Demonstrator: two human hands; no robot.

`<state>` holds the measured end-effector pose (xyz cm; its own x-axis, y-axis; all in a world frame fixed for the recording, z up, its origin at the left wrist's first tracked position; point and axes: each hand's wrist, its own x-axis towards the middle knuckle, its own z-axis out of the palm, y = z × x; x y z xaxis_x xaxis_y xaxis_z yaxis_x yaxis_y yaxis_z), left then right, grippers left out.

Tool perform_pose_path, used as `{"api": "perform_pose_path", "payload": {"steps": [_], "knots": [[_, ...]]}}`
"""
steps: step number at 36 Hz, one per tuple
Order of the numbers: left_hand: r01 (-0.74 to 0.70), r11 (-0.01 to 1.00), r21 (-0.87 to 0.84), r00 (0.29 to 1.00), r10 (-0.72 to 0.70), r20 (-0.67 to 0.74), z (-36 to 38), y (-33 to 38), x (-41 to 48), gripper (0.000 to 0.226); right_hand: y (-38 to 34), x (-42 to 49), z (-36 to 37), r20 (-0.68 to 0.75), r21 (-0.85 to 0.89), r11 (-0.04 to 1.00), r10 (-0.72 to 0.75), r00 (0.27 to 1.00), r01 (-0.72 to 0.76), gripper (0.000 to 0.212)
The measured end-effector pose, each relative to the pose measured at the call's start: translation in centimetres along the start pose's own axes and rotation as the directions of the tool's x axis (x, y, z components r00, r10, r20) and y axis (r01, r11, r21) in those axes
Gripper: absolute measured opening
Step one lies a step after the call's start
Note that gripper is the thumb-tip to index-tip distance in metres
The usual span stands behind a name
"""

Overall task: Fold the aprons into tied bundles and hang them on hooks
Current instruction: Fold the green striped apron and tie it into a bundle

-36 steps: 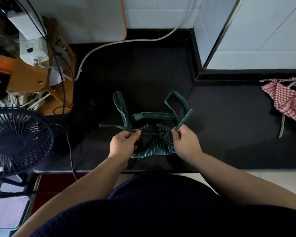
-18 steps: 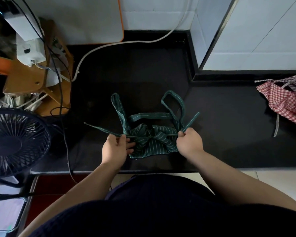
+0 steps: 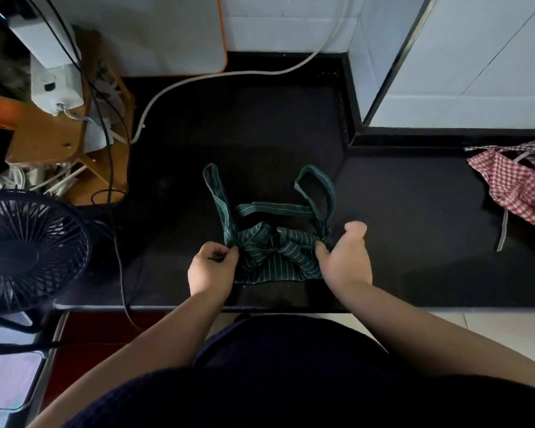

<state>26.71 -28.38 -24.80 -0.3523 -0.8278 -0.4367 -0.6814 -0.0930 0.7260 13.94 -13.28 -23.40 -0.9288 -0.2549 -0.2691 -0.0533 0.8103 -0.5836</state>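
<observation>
The strap ends that stuck out sideways a moment ago are now drawn in, the left hand pinching a short end beside the green striped apron bunched on the black counter, while the right hand touches its right edge, grip unclear.
</observation>
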Motion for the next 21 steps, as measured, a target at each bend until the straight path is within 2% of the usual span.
{"api": "perform_pose_path", "payload": {"steps": [1, 3, 5, 7, 11, 14, 16, 18, 19, 21], "knots": [[-0.002, 0.999, -0.04, 1.0, 0.001, -0.01, -0.1, -0.1, 0.0, 0.017, 0.2, 0.0, -0.1, 0.006, -0.045, 0.994, -0.102, 0.995, 0.102, 0.035], [0.001, 0.992, -0.125, 1.0, -0.002, -0.007, -0.3, -0.2, -0.2, 0.021, 0.9, 0.1, -0.3, 0.105, -0.122, 0.943, -0.297, 0.949, 0.309, 0.018], [0.041, 0.976, -0.215, 0.999, -0.033, 0.043, -0.7, -0.6, 0.1, 0.023, 1.6, 0.2, -0.3, 0.219, -0.139, 0.883, -0.415, 0.883, 0.449, 0.024], [0.132, 0.934, -0.332, 0.986, -0.088, 0.145, -1.2, -1.0, 0.5, 0.023, 1.9, 0.0, -0.4, 0.272, -0.109, 0.86, -0.456, 0.847, 0.498, 0.029], [0.247, 0.857, -0.452, 0.943, -0.105, 0.317, -2.1, -0.9, 1.3, 0.021, 2.3, 0.3, -0.6, 0.26, -0.064, 0.882, -0.436, 0.861, 0.466, 0.026], [0.177, 0.923, -0.342, 0.955, -0.076, 0.288, -2.3, -0.6, 1.9, 0.02, 2.3, 0.9, -0.6, 0.295, -0.102, 0.87, -0.437, 0.85, 0.482, 0.027], [0.053, 0.994, -0.093, 0.979, -0.034, 0.2, -2.2, -0.5, 2.4, 0.022, 2.3, 1.1, -0.5, 0.311, -0.15, 0.841, -0.459, 0.832, 0.52, 0.027], [-0.082, 0.98, 0.183, 0.993, 0.065, 0.094, -1.8, -0.5, 2.3, 0.028, 2.3, 0.9, -0.4, 0.302, -0.215, 0.805, -0.484, 0.821, 0.553, 0.027], [-0.134, 0.96, 0.246, 0.991, 0.126, 0.047, -1.5, -0.5, 2.0, 0.032, 2.3, 0.8, -0.3, 0.285, -0.248, 0.786, -0.499, 0.818, 0.566, 0.025], [-0.23, 0.931, 0.284, 0.966, 0.253, -0.047, -0.8, -0.5, 1.1, 0.055, 2.5, 0.6, -0.1, 0.247, -0.3, 0.756, -0.528, 0.813, 0.582, 0.022]]}}
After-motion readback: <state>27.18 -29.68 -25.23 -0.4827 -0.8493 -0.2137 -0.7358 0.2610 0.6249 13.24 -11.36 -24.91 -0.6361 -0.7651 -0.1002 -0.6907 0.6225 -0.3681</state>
